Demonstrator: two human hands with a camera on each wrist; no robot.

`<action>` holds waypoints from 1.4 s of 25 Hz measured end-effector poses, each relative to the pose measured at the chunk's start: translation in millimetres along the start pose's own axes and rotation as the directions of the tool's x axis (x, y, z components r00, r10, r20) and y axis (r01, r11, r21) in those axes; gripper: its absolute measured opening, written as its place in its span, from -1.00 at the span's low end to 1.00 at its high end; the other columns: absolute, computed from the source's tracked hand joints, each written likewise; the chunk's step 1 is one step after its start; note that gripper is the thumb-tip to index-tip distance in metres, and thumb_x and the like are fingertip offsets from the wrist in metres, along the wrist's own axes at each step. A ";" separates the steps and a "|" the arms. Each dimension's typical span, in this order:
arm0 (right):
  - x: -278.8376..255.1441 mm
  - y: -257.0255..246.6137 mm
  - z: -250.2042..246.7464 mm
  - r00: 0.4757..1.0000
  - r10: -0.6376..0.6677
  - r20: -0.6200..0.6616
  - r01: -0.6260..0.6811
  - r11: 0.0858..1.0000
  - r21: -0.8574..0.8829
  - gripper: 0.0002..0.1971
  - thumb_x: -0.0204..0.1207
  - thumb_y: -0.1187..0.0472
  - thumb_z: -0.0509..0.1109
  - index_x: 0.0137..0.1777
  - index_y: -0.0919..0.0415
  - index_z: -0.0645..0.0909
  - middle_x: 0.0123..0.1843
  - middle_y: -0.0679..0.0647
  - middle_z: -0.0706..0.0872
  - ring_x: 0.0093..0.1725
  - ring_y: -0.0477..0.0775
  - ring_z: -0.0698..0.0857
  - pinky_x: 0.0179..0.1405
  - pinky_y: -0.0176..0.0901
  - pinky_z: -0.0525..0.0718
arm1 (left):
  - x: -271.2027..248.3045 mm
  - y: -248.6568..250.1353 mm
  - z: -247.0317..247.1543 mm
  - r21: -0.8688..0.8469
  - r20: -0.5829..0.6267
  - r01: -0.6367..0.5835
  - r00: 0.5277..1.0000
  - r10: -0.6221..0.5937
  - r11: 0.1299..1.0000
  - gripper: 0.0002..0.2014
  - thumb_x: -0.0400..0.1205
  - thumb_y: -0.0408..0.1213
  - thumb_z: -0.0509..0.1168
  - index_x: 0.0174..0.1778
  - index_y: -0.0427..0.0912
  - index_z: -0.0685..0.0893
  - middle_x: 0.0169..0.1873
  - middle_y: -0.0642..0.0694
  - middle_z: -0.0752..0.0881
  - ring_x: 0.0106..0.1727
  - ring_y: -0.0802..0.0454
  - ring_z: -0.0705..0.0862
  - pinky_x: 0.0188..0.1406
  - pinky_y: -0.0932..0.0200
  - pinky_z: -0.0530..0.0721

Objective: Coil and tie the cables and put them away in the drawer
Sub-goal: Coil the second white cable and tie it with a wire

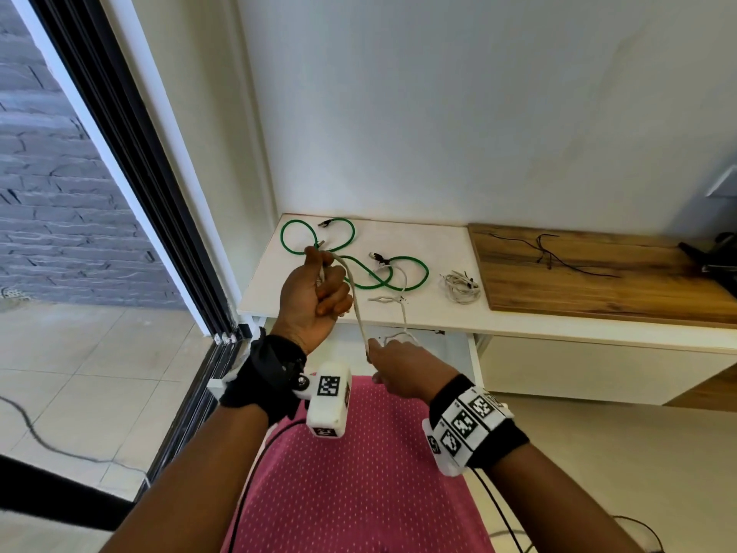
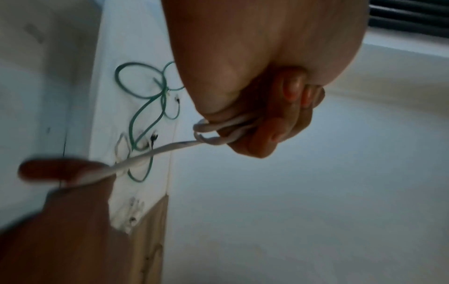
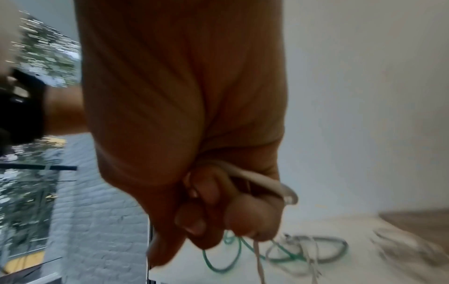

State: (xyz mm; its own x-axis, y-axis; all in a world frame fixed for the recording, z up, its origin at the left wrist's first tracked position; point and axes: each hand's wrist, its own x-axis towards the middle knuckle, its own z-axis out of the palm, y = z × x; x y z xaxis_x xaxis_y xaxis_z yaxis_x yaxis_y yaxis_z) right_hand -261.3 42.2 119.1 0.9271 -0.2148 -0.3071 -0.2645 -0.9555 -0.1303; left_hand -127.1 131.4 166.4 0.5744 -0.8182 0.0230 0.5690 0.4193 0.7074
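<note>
My left hand (image 1: 315, 291) is raised over the white cabinet top (image 1: 430, 249) and grips a few loops of a white cable (image 1: 356, 301). In the left wrist view, those loops of the white cable (image 2: 213, 132) stick out of the curled left hand (image 2: 267, 115). The cable runs taut down to my right hand (image 1: 399, 365), which pinches it in front of the open drawer (image 1: 446, 345). In the right wrist view, the white cable (image 3: 267, 182) passes through the closed right hand (image 3: 218, 201). Two green cables (image 1: 354, 233) (image 1: 428, 271) lie loose on the top.
A coiled white bundle (image 1: 460, 288) lies near the wooden top (image 1: 598, 289), where thin black ties (image 1: 544, 249) are spread. A dark object (image 1: 714, 257) sits at the far right. A sliding door frame (image 1: 159, 217) stands to the left, and a wall rises behind.
</note>
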 end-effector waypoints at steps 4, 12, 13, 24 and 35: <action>-20.0 -11.1 -24.3 0.956 -0.212 -0.204 0.141 0.939 -0.313 -0.74 0.64 0.32 0.26 0.29 0.32 0.44 -0.06 0.19 0.70 -0.13 0.19 0.72 -0.08 0.03 0.71 | -3.3 -5.4 -4.5 0.300 -0.138 -0.012 0.989 0.056 0.954 -0.64 0.77 -0.12 0.07 -0.27 -0.21 0.54 -0.49 -0.13 0.68 -0.46 -0.03 0.68 -0.33 0.03 0.76; -24.7 22.5 -81.9 0.680 -0.337 -0.651 0.460 0.888 0.021 -0.77 0.40 0.28 0.52 0.06 0.23 0.70 -0.17 0.14 0.74 -0.24 0.09 0.69 -0.28 -0.09 0.63 | -14.6 -19.8 10.4 0.664 0.076 0.074 0.983 -0.166 0.744 -0.64 0.78 -0.05 -0.02 0.02 -0.30 0.47 -0.50 -0.23 0.64 -0.65 0.02 0.51 -0.65 0.23 0.43; -22.8 31.6 -85.4 0.669 -0.282 -0.688 0.480 0.870 0.110 -0.78 0.40 0.24 0.53 0.03 0.24 0.71 -0.20 0.12 0.74 -0.25 0.03 0.67 -0.26 -0.14 0.63 | -14.8 -20.2 10.2 0.645 0.112 0.100 0.968 -0.223 0.757 -0.60 0.78 -0.03 -0.06 0.01 -0.31 0.49 -0.59 -0.20 0.62 -0.74 0.07 0.40 -0.67 0.25 0.32; -11.7 48.7 -62.1 0.815 0.042 -0.579 0.467 0.544 0.697 -0.72 0.64 0.08 0.29 0.05 0.30 0.69 -0.24 0.08 0.76 -0.38 -0.12 0.56 -0.43 -0.35 0.47 | -15.0 -12.6 1.0 0.045 0.398 0.328 0.860 -0.318 0.943 -0.74 0.55 -0.06 0.42 -0.22 -0.20 0.61 -0.77 -0.04 0.48 -0.86 0.19 0.30 -0.78 0.42 0.27; -3.1 35.6 -56.4 0.887 0.114 -0.447 0.316 0.554 0.770 -0.78 0.69 0.30 0.24 0.01 0.41 0.69 -0.42 -0.12 0.67 -0.49 -0.25 0.55 -0.42 -0.46 0.45 | -14.1 -16.5 -9.5 0.086 0.210 0.360 0.905 -0.370 0.929 -0.73 0.58 -0.27 0.06 -0.36 -0.19 0.61 -0.63 -0.05 0.43 -0.60 0.08 0.38 -0.54 0.22 0.39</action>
State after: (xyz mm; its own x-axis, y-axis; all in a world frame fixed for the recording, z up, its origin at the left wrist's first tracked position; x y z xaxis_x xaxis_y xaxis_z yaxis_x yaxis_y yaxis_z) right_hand -258.7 -2.5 168.5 0.9110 -0.3900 0.1339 -0.0577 -0.4421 -0.8951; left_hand -139.0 139.7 147.7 0.1854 -0.9783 -0.0926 0.6850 0.0611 0.7259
